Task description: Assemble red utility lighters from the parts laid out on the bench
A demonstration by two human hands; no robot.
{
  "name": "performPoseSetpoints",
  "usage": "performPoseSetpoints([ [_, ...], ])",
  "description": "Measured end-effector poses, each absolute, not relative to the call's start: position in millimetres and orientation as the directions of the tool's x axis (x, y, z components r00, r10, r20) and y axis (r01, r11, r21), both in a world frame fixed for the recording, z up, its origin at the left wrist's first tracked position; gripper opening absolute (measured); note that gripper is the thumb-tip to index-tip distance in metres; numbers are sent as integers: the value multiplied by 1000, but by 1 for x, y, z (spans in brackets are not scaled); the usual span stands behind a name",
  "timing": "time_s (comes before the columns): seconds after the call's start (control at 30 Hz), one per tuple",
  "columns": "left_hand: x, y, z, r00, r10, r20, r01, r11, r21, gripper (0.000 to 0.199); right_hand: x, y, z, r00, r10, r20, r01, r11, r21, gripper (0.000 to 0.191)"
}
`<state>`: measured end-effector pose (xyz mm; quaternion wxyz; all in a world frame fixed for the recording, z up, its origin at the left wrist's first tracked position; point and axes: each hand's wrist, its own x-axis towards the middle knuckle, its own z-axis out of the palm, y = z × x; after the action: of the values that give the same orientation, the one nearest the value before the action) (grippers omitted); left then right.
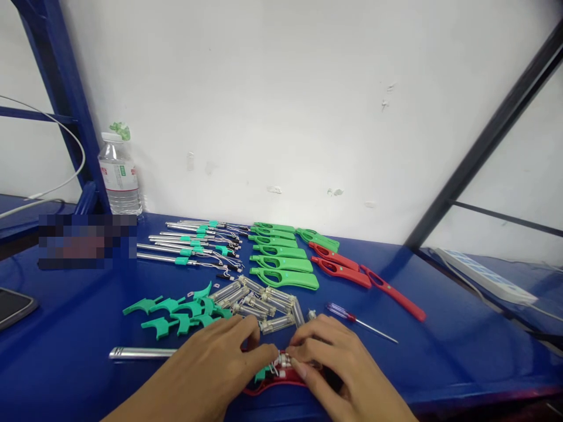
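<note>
A red lighter casing half (281, 384) lies open near the table's front edge, between my hands. Inside it are white wires, a green trigger (260, 375) and a clear fuel tank (285, 358), whose far end is covered. A silver metal tube (141, 353) runs out to the left, beneath my left hand (220, 357). That hand is closed over the casing's left part, thumb and forefinger by the wires. My right hand (343, 363) pinches at the clear tank's end with thumb and fingertips.
Loose green triggers (193, 308) and clear fuel tanks (264, 302) lie beyond my hands. Behind are wired metal tubes (176, 258), green casing halves (281, 264) and red ones (343, 272). A screwdriver (347, 313) lies right; a bottle (118, 181) stands back left. A power strip (488, 275) is far right.
</note>
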<state>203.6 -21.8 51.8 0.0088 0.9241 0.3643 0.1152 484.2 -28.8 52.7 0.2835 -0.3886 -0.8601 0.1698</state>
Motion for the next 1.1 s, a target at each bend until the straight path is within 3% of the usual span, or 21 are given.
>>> performPoseSetpoints([
  [0.17, 209, -16, 53, 692, 714, 105, 693, -698, 180, 62, 483, -28, 54, -524, 766, 372, 574, 640, -510, 19],
  [0.3, 212, -12, 58, 690, 723, 16, 707, -679, 195, 63, 482, -27, 54, -521, 766, 377, 580, 641, -502, 19],
  [0.53, 205, -19, 49, 711, 684, 160, 665, -729, 161, 65, 480, -29, 57, -501, 740, 449, 576, 672, -465, 23],
  [0.73, 203, -14, 46, 693, 701, 164, 686, -713, 149, 73, 495, -20, 45, -416, 616, 670, 632, 725, -274, 25],
  [0.83, 200, -15, 51, 686, 712, 151, 689, -702, 181, 71, 544, -4, 34, -201, 696, 689, 823, 502, -267, 26],
  [0.9, 199, -17, 55, 681, 716, 151, 692, -697, 188, 67, 591, 9, 27, -6, 722, 691, 915, 282, -287, 43],
  [1.0, 203, -18, 63, 675, 732, 93, 712, -680, 177, 66, 661, 26, 17, 184, 726, 663, 939, 70, -337, 62],
  [1.1, 209, -18, 73, 652, 758, 19, 743, -644, 184, 69, 700, 35, 8, 255, 794, 552, 934, -55, -352, 71],
])
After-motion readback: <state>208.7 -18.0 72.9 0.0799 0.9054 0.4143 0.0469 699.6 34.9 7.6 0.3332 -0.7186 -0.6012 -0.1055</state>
